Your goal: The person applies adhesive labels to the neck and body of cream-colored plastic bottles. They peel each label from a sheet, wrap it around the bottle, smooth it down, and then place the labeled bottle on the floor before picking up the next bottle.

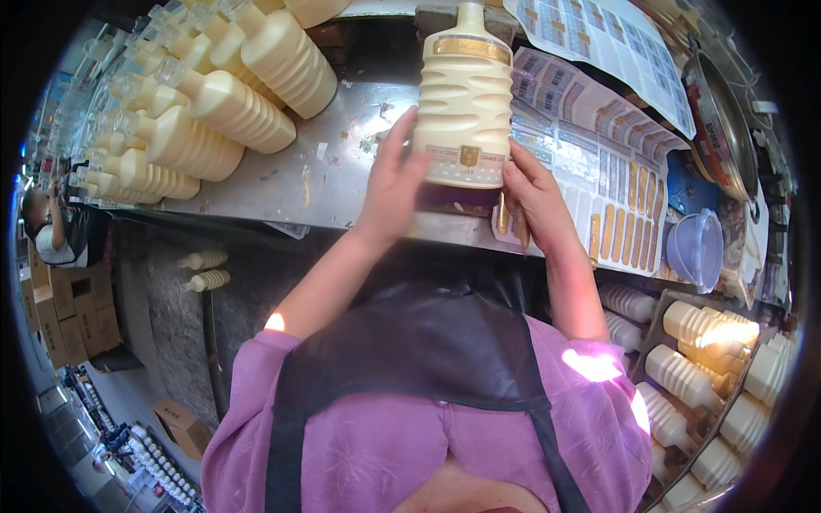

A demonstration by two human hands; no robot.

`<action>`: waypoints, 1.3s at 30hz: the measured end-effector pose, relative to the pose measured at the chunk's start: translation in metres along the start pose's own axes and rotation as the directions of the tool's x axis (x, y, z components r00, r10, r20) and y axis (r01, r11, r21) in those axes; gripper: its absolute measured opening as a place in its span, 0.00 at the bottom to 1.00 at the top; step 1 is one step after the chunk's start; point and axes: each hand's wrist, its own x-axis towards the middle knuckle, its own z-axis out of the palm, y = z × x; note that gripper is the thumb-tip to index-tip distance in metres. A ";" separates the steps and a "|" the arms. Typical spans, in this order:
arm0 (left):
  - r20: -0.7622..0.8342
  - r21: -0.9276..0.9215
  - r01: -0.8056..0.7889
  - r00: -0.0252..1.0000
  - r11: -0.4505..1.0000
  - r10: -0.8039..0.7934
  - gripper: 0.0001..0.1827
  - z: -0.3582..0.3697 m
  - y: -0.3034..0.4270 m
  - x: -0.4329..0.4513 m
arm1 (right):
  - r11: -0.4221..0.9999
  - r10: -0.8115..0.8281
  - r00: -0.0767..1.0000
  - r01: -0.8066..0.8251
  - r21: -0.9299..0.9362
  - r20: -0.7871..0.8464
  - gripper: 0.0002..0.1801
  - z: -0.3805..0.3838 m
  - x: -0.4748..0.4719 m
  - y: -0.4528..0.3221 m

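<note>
A cream-coloured bottle (pixel 467 109) with wavy ribbed sides lies before me, its neck pointing away. It bears a gold label (pixel 471 47) near the shoulder and a printed band with a gold crest (pixel 470 156) near the base. My left hand (pixel 396 183), blurred by motion, is along the bottle's left side with fingers spread; whether the palm touches it is unclear. On the other side, my right hand (pixel 540 195) grips the lower right edge with thumb and fingers. Beside that hand, a strip with a gold sticker (pixel 503 215) sticks out below the bottle.
Several cream bottles (pixel 224 109) crowd the metal table (pixel 340 160) at left. Sticker sheets (pixel 577 128) cover its right side, near a blue bucket (pixel 691 247) and a metal pan (pixel 725 122). More bottles fill a crate (pixel 660 308) below right. Another person (pixel 61 231) is at far left, near cardboard boxes (pixel 74 314).
</note>
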 end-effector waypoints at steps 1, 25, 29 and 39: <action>0.020 -0.037 0.015 1.000 0.999 -0.015 0.33 -0.001 -0.003 -0.001 | 1.000 0.015 1.000 -0.015 0.016 0.005 0.27 0.000 -0.001 -0.001; 0.008 -0.213 0.049 0.999 0.976 -0.048 0.38 0.008 -0.004 -0.004 | 0.973 -0.187 0.979 0.172 -0.156 -0.085 0.31 0.015 0.000 0.006; 0.014 -0.210 0.058 0.998 0.976 -0.056 0.38 0.007 -0.005 -0.003 | 0.975 -0.170 0.981 0.153 -0.162 -0.098 0.31 0.016 -0.002 0.002; -0.005 -0.257 0.057 0.998 0.965 -0.060 0.42 0.006 -0.003 -0.004 | 1.000 0.014 0.997 -0.015 -0.006 -0.082 0.28 0.008 -0.008 -0.007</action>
